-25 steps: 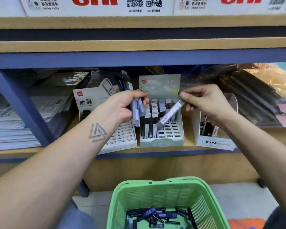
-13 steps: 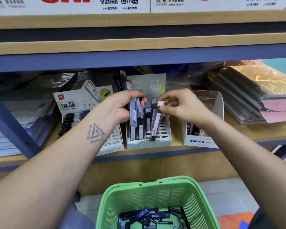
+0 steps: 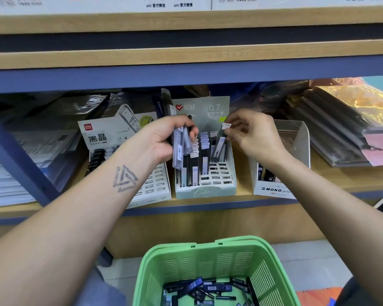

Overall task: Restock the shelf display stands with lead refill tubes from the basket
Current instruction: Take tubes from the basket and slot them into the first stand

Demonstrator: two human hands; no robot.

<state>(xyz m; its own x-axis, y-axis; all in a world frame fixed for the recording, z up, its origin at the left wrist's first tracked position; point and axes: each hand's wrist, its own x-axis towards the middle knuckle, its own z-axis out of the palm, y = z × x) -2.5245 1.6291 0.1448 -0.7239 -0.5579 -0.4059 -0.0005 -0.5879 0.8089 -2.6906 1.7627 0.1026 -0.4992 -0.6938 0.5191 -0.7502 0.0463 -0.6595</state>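
Lead refill tube tilted over 0.7 display stand, white cap pinched by right hand. Left hand grip clenched round spare tubes. More tubes in green basket below shelf.

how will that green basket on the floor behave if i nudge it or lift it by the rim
The green basket looks like thin slotted plastic, so it is probably light and would slide easily on the smooth floor. Its walls may flex a little if squeezed. The few lead tubes lying loose in the bottom would likely shift and rattle.
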